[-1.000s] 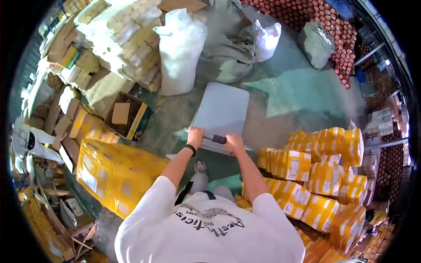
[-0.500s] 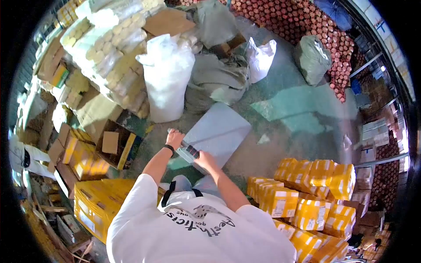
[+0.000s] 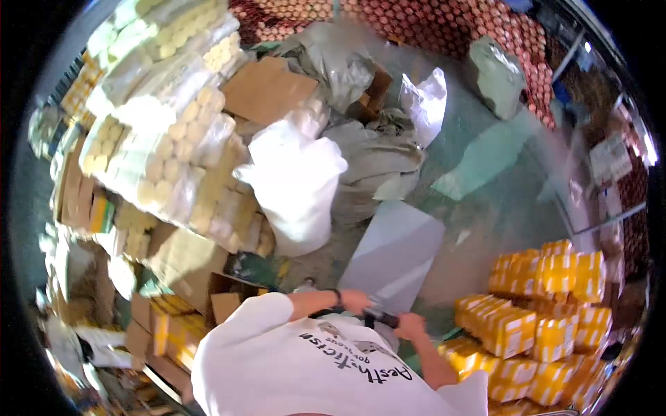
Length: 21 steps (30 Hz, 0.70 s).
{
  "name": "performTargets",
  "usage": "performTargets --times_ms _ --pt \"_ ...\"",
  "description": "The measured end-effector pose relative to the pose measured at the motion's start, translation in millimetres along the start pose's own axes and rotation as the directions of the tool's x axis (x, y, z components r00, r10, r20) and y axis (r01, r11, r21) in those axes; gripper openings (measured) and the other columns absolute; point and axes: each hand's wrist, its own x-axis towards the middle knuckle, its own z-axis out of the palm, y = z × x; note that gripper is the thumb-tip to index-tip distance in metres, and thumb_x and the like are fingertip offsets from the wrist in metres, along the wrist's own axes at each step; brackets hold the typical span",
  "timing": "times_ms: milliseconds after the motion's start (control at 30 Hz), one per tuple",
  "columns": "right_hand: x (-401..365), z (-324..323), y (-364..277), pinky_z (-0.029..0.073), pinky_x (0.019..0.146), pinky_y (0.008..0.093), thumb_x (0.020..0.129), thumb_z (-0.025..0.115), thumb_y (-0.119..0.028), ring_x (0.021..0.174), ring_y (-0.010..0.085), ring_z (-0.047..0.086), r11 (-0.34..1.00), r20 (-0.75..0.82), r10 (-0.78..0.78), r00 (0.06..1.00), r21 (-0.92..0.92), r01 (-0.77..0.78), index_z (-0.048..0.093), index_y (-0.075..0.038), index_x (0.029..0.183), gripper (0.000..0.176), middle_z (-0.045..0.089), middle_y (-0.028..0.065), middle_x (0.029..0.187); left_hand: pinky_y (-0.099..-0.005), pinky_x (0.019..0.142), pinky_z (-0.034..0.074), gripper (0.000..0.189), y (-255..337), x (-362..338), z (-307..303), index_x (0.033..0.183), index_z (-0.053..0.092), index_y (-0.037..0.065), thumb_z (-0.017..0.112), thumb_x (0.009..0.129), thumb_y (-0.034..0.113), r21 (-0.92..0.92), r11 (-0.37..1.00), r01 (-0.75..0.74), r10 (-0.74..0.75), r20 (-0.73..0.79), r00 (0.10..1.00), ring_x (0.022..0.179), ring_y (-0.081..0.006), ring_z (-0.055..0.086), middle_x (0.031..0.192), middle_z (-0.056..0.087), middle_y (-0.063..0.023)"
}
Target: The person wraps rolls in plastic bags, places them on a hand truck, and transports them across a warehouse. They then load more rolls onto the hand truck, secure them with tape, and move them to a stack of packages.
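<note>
My left hand and right hand grip the handle, the surest hold on this stiff-looking, probably weighty cart.

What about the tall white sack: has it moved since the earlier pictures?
No: the white sack still stands just left of the grey bundle; the whole view has shifted instead.
</note>
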Motion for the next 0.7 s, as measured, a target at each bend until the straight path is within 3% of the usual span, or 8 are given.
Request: performTargets --times_ms 33,67,100,200,267,467,600,700 --pt "7.2 17.8 6.7 0.049 0.077 0.045 0.063 0.064 -0.034 0.09 0.032 0.061 0.999 -0.026 0.054 0.998 0.004 -0.054 0.062 -0.02 0.103 0.042 0.064 0.0122 0.098 -0.0462 0.066 0.045 0.041 -3.6 -0.2 -5.9 0.101 0.056 0.006 0.062 0.074 0.036 -0.027 0.993 -0.116 0.117 0.018 0.993 0.076 -0.0378 0.057 0.079 0.061 -0.0202" --pt "7.3 29.8 7.4 0.049 0.077 0.0443 0.061 0.064 -0.035 0.091 0.031 0.06 0.999 -0.189 -0.025 0.982 0.019 0.029 0.063 -0.018 0.102 0.044 0.063 0.0133 0.099 -0.0458 0.067 0.045 0.045 -25.4 13.1 14.9 0.103 0.055 0.004 0.062 0.075 0.038 -0.018 0.998 -0.066 0.067 0.095 0.993 0.078 -0.037 0.058 0.083 0.061 -0.0211" --pt "3.5 27.4 0.2 0.05 0.074 0.0427 0.06 0.063 -0.031 0.086 0.0313 0.061 0.999 -0.256 0.009 0.967 0.052 0.004 0.065 -0.016 0.098 0.041 0.064 0.0146 0.092 -0.0459 0.066 0.045 0.051 -12.3 0.3 -6.0 0.104 0.055 0.001 0.063 0.074 0.042 -0.203 0.978 0.051 -0.001 0.242 0.97 0.077 -0.0374 0.057 0.083 0.061 -0.0213" --pt "5.4 31.4 -15.0 0.05 0.071 0.0435 0.058 0.061 -0.026 0.079 0.0327 0.062 0.959 -0.027 0.283 0.959 0.038 -0.282 0.066 -0.015 0.091 0.036 0.064 0.0144 0.084 -0.0454 0.062 0.045 0.043 -27.1 -3.5 23.6 0.1 0.056 0.0 0.062 0.076 0.035 -0.016 0.993 -0.121 0.12 -0.059 0.991 0.072 -0.0365 0.057 0.077 0.06 -0.0201" --pt "-3.8 35.5 -27.8 0.05 0.07 0.0442 0.057 0.06 -0.024 0.076 0.0333 0.062 0.941 0.024 0.331 0.943 0.063 -0.331 0.066 -0.014 0.088 0.034 0.064 0.014 0.08 -0.0457 0.06 0.045 0.035 -13.5 -20.9 22.3 0.094 0.057 -0.001 0.061 0.074 0.027 -0.034 0.999 -0.027 0.026 -0.024 0.999 0.068 -0.0356 0.057 0.072 0.059 -0.0192" --pt "-18.8 59.5 -70.4 0.05 0.071 0.0449 0.059 0.059 -0.024 0.076 0.0361 0.061 0.931 -0.012 0.351 0.936 0.108 -0.348 0.063 -0.013 0.087 0.031 0.063 0.0147 0.08 -0.0463 0.065 0.049 0.021 3.6 -51.1 41.9 0.077 0.065 0.004 0.058 0.063 0.018 0.067 0.985 0.162 -0.161 -0.022 0.987 0.076 -0.0341 0.061 0.08 0.063 -0.0173" --pt "-23.7 84.5 -116.5 0.05 0.069 0.0445 0.059 0.06 -0.023 0.075 0.0355 0.061 0.957 -0.328 0.266 0.907 0.205 -0.206 0.063 -0.013 0.089 0.031 0.063 0.0155 0.077 -0.0458 0.063 0.049 0.02 -8.8 -93.7 55.5 0.074 0.066 0.006 0.06 0.062 0.021 0.214 0.962 0.167 -0.118 -0.225 0.967 0.074 -0.0331 0.062 0.078 0.064 -0.0154" --pt "-10.2 101.2 -162.0 0.05 0.071 0.0435 0.068 0.058 -0.03 0.076 0.0327 0.061 0.969 -0.135 0.218 0.967 0.147 -0.198 0.055 -0.012 0.117 0.052 0.063 0.0171 0.078 -0.044 0.066 0.049 0.024 -7.0 -153.2 36.6 0.082 0.066 0.008 0.061 0.062 0.021 0.198 0.955 0.22 -0.208 -0.083 0.975 0.078 -0.0325 0.062 0.081 0.064 -0.0142"
